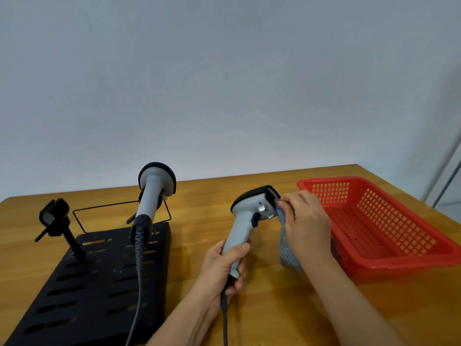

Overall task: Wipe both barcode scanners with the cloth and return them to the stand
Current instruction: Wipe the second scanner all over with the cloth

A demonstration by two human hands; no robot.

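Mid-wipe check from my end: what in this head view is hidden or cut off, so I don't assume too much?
- Cloth: mostly hidden behind the right hand.
- Held scanner: window partly covered by fingers and cloth; lower handle hidden inside the left hand.
- Both cables: cut off by the bottom edge.
- Stand: near end cropped by the bottom edge.
- Cleanliness of the docked scanner: too small to judge.

Held scanner: light grey body, black hood round head, black trigger, small white button on side, black cable from handle.
Scanner on stand: same light grey body, black rim at head, black coiled cable.
Stand: matte black plate, pattern of slotted cutouts in 2 columns; thin black wire frame behind.
Empty holder: black.
Cloth: blue-grey, speckled nubby texture.
Basket: bright red, grid of small square holes.
Table: warm honey-orange wood grain.
Wall: plain pale grey-blue.
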